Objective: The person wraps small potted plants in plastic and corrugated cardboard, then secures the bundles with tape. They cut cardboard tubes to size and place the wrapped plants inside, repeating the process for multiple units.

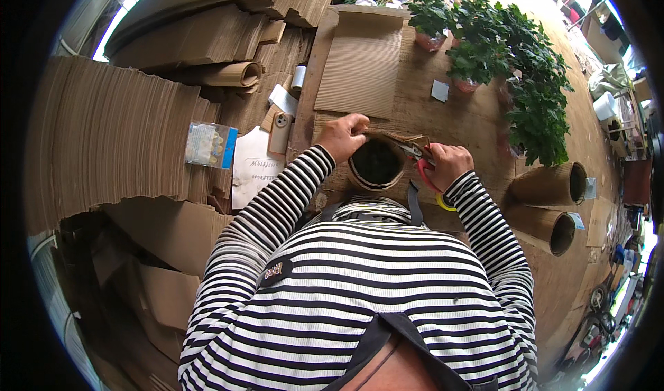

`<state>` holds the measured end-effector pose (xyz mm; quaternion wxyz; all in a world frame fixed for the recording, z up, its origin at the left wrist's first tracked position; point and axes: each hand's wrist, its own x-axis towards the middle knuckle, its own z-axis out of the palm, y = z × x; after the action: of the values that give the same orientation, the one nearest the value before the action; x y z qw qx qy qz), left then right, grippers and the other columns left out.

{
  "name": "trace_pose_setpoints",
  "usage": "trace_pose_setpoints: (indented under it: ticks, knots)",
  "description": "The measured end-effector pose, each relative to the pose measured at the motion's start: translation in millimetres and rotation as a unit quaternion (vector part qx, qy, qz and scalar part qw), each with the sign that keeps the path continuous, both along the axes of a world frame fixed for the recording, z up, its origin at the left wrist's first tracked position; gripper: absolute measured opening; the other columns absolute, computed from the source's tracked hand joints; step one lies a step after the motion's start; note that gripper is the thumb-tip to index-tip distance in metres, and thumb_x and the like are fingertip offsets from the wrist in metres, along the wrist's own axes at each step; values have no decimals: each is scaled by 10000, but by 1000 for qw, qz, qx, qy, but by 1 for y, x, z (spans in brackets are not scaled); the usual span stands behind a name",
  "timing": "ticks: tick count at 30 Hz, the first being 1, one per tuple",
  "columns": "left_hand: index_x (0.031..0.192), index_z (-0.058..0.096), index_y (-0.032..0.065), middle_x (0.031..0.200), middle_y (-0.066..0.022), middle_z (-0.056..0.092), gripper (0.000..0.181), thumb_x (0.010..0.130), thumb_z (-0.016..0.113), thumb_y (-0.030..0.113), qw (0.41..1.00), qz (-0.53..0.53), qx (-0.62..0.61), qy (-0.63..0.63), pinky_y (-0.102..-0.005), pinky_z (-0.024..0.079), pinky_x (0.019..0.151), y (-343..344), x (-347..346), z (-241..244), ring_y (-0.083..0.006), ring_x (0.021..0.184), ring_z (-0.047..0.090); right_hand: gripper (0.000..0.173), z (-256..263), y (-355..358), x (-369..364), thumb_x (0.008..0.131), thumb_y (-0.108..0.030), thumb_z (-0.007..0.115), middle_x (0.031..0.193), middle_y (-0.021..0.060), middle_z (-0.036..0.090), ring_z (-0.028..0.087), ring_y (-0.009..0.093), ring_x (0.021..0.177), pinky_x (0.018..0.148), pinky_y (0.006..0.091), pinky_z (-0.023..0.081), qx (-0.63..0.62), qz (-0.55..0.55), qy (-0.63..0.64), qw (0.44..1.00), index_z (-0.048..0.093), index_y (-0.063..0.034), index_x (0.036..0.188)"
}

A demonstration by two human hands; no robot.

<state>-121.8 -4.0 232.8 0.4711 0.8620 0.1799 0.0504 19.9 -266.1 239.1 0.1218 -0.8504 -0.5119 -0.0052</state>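
Note:
A rolled corrugated cardboard tube [376, 184] stands before me with dark green foliage [377, 160] inside it. My left hand [343, 136] pinches the tube's far rim at its left side. In my right hand [449, 164] are scissors with red handles [424, 172]; their blades reach to the tube's upper right rim, where a brown strip or flap runs along the edge. Whether the blades are apart is too small to tell. A yellow tape roll [445, 202] shows just below my right hand. Beyond the tube lies a flat corrugated cardboard sheet [360, 64].
Leafy potted plants [477, 54] stand at the back right. Two cardboard tubes [544, 184] [537, 230] lie at the right. Tall cardboard stacks [114, 131] fill the left, near a phone [280, 131], a paper sheet [257, 168] and a white roll [299, 77].

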Motion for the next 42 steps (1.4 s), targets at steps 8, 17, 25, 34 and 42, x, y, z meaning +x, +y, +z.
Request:
trace_pose_setpoints:
  ticks: [8, 17, 25, 34, 42]
  knots:
    - [1126, 671, 37, 1094, -156, 670, 313, 817, 664, 83, 994, 50, 99, -23, -364, 525, 892, -11, -21, 3, -310, 997, 661, 328, 7, 10, -9, 755, -350, 726, 849, 48, 694, 683, 252, 802, 774, 401, 506, 62, 2, -42, 997, 642, -102, 953]
    - [1086, 687, 27, 1081, -159, 682, 284, 808, 639, 54, 994, 100, 47, 1, -349, 529, 892, -12, -23, -2, -290, 998, 669, 304, 9, 9, -11, 770, -374, 715, 782, 70, 671, 663, 242, 741, 724, 406, 486, -22, -39, 17, 999, 599, -96, 811]
    - [1108, 691, 33, 1110, -156, 686, 294, 817, 645, 38, 998, 16, 59, 0, -340, 530, 912, 1, -12, -1, -270, 1017, 673, 328, 13, 21, -5, 715, -334, 747, 861, 70, 681, 665, 242, 816, 769, 400, 478, -21, -23, -20, 999, 638, -95, 912]
    - [1091, 687, 26, 1083, -153, 691, 312, 790, 614, -5, 997, 23, 67, -28, -351, 520, 926, -4, -17, -5, -289, 1026, 665, 290, 11, 10, -1, 735, -342, 715, 779, 62, 662, 654, 238, 724, 709, 398, 485, 45, -9, -62, 997, 636, -85, 843]
    - [1085, 686, 40, 1078, -156, 684, 292, 796, 650, 58, 991, 37, 125, -22, -371, 523, 913, -3, -10, -9, -312, 1013, 661, 307, 24, 5, -2, 765, -385, 698, 715, 90, 682, 677, 272, 657, 691, 396, 517, -42, -37, -44, 997, 651, -82, 770]
